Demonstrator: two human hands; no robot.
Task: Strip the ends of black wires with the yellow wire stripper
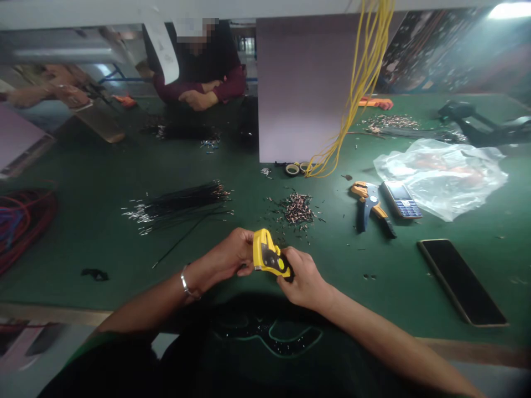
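Both my hands hold a yellow and black crimping tool (269,256) just above the near edge of the green table (103,232). My left hand (229,255) closes around the tool's left side; a silver bracelet is on that wrist. My right hand (302,279) grips the tool's handle end from the right. A pile of small metal terminals (297,208) lies just beyond the tool. A bundle of black wires (182,203) with bare ends lies to the left of that pile.
An orange and blue wire stripper (370,205), a keypad phone (400,199) and a smartphone (461,281) lie to the right. A clear plastic bag (440,174) sits behind them. Yellow wires (365,72) hang before a grey panel (302,88). Another person (207,77) leans on the far side.
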